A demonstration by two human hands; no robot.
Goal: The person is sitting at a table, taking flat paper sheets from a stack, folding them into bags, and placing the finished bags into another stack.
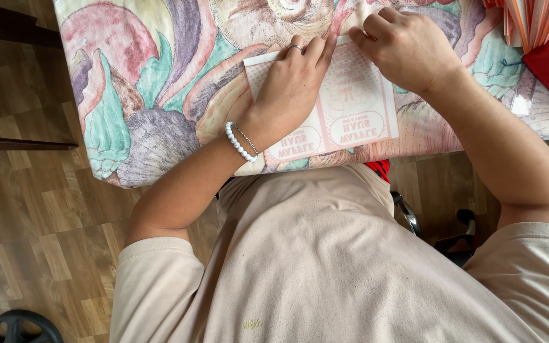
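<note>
The left hand (292, 82) lies flat, fingers together, pressing on the white and pink printed paper sheet (357, 111), covering its left part. The right hand (405, 47), fingers curled, pinches the sheet's far edge just beside the left fingertips. The sheet spreads under and between both hands on the desk (154, 82) with its floral cloth, its long axis running left to right, slightly tilted.
</note>
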